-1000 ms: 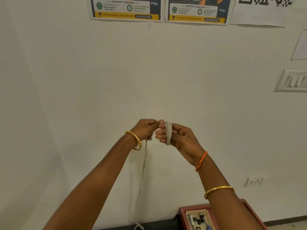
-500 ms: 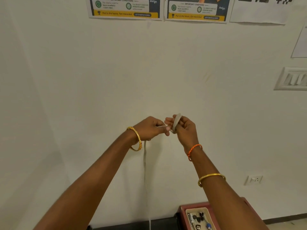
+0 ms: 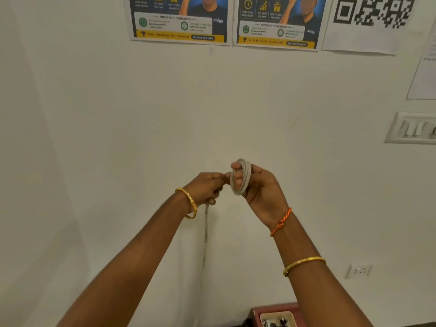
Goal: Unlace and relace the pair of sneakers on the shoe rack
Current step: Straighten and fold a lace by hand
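Left hand [image 3: 207, 188] closed, fingers pinched on the shoelace [image 3: 241, 178], raised before the white wall [image 3: 118, 138]. Loose tail hanging straight down below that fist, blurred lower down. Right hand [image 3: 259, 192] just beside, fingertips nearly touching the left, fingers curled with several grey-beige flat coils wound around them. Gold bangle [image 3: 191, 204] at left wrist; orange thread band [image 3: 282, 221] at right.
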`<move>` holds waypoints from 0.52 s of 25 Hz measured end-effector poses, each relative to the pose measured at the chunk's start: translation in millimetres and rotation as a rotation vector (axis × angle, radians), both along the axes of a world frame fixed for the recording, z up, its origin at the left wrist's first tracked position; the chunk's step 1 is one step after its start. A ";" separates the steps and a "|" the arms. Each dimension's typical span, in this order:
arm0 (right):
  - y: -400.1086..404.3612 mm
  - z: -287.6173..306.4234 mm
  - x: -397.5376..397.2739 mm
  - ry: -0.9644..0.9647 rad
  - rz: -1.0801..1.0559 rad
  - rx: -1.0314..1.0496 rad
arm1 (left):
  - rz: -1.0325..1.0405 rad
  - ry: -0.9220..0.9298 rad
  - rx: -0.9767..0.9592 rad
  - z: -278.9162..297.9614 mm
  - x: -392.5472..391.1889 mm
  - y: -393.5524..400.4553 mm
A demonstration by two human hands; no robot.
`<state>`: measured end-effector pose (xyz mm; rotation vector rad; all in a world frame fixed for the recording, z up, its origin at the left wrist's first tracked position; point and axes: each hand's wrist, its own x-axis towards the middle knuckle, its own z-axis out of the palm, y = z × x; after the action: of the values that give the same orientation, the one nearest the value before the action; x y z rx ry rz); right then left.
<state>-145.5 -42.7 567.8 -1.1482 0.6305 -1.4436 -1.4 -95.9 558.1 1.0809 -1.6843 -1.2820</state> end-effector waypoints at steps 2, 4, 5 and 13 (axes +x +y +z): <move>-5.9 4.1 -0.7 -0.199 -0.012 0.045 | -0.084 -0.046 0.047 -2.4 -3.6 2.9; -12.3 2.3 -1.8 -0.307 -0.071 0.069 | -0.162 -0.140 0.050 0.0 -6.6 4.6; -16.1 -0.1 -2.0 -0.320 -0.105 0.072 | -0.181 -0.201 0.031 3.2 -7.8 6.0; -33.0 -22.3 -1.8 0.309 -0.395 0.034 | -0.101 -0.412 -0.288 34.7 -6.8 0.8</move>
<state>-147.3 -75.7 545.5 -1.2797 1.1450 -1.5860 -8.2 -95.1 592.7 1.1479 -2.1768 -0.8740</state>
